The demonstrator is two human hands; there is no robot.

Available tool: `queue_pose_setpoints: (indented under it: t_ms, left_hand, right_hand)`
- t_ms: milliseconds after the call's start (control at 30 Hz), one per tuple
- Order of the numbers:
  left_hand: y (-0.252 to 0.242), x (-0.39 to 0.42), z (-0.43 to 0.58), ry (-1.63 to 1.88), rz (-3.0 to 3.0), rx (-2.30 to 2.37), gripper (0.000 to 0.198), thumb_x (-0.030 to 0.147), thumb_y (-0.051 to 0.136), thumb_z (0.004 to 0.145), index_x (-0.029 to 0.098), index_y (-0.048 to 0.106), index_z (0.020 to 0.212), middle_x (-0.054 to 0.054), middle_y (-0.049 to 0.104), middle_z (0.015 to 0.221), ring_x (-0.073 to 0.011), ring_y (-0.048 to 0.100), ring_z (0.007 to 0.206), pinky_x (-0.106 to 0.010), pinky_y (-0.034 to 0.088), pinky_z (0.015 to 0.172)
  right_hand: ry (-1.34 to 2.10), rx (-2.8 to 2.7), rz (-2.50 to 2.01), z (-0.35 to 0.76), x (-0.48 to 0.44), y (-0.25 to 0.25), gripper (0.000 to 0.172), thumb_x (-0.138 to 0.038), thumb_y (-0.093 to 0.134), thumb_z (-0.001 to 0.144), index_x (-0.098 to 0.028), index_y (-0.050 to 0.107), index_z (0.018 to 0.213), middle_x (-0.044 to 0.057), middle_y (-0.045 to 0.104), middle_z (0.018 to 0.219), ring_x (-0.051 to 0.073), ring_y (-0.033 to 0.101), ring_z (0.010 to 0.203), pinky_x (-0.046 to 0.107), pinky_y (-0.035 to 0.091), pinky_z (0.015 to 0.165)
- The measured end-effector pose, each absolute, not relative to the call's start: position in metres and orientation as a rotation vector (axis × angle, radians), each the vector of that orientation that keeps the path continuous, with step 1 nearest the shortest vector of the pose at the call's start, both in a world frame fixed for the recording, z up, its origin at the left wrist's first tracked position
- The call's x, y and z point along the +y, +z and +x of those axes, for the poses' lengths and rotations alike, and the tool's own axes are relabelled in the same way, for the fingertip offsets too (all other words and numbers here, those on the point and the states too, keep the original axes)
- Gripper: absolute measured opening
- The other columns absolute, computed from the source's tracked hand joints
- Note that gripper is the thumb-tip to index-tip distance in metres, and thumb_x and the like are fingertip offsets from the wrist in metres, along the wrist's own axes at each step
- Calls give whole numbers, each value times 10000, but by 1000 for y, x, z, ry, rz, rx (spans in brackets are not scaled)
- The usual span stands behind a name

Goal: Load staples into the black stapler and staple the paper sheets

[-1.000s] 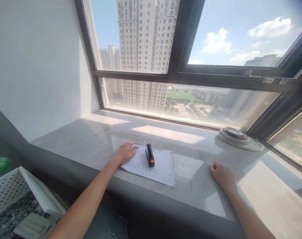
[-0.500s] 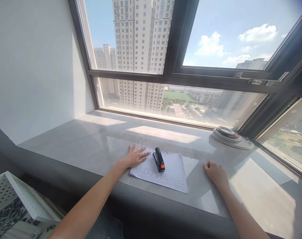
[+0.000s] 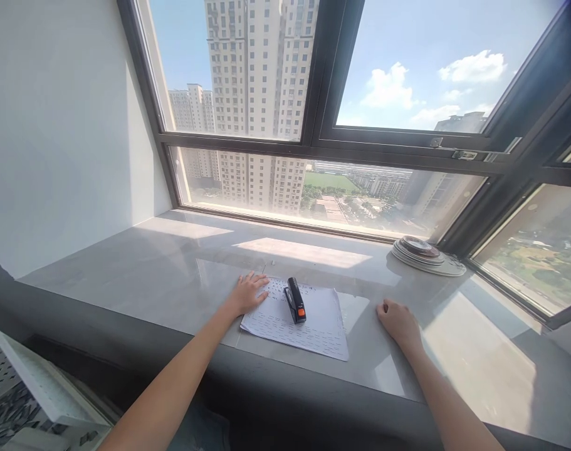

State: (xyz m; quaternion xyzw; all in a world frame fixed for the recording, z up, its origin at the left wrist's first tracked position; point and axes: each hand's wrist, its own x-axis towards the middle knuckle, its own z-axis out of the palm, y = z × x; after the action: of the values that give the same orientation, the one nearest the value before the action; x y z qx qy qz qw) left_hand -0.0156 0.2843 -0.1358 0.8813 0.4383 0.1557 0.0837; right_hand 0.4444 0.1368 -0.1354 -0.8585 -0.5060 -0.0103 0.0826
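Note:
A stack of printed paper sheets (image 3: 318, 332) lies on the grey stone sill. On top of it rests a black stapler (image 3: 295, 300) with an orange part at its near end. My left hand (image 3: 250, 293) lies flat at the upper left corner of the sheets, fingers spread a little and partly on the paper. To the right of the paper, my right hand (image 3: 398, 321) rests on the sill with its fingers curled in and nothing visible in them. Neither hand touches the stapler.
A pile of round plates or discs (image 3: 426, 255) sits at the back right by the window frame (image 3: 285, 149). A white perforated basket (image 3: 36, 376) stands low at the left, below the sill's front edge. A small light object (image 3: 272, 262) lies behind the paper.
The whole view has shifted slightly. The fingers of my left hand have drawn closer together and back toward the paper's left edge. My right hand stays curled on the sill.

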Motion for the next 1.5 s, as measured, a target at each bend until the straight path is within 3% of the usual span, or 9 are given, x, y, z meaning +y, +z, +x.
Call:
queue_pose_setpoints:
  t_ms: [233, 633, 1000, 1267, 1500]
  left_hand:
    - [-143, 289, -15, 375, 2673, 1329, 595, 547, 369, 1017, 298, 427, 1554, -54, 394, 1630, -356, 271, 1526, -618, 190, 1228]
    - [-138, 286, -12, 369, 2668, 1364, 562, 504, 393, 1008, 306, 447, 1532, -62, 417, 1612, -351, 283, 1515, -619, 187, 1222]
    - [-134, 283, -14, 549, 2656, 1329, 583, 434, 498, 976, 299, 398, 1534, -109, 447, 1570, -335, 380, 1459, -607, 261, 1199]
    - [-130, 281, -14, 643, 2676, 1297, 376, 377, 527, 952, 292, 623, 1305, -112, 521, 1453, -326, 519, 1307, -599, 344, 1148]
    - [-132, 284, -13, 607, 2673, 1308, 384, 390, 516, 954, 295, 647, 1301, -112, 554, 1408, -323, 546, 1270, -582, 357, 1142]
  right_hand:
    - [-2, -1475, -2554, 443, 137, -134, 381, -341, 375, 975, -182, 714, 910, 131, 721, 883, 255, 664, 840, 310, 398, 696]
    - [-19, -1470, -2560, 441, 137, -133, 377, -327, 382, 985, -176, 725, 944, 145, 735, 915, 261, 683, 876, 311, 424, 735]
    - [-11, -1453, -2564, 436, 136, -128, 354, -309, 377, 988, -180, 700, 919, 129, 732, 918, 249, 684, 856, 295, 405, 683]
    - [3, -1456, -2551, 431, 134, -122, 337, -296, 389, 991, -179, 694, 905, 128, 727, 909, 247, 686, 857, 295, 415, 698]
    - [-2, -1459, -2551, 433, 134, -123, 352, -296, 382, 986, -180, 705, 912, 132, 725, 915, 250, 681, 874, 301, 424, 727]
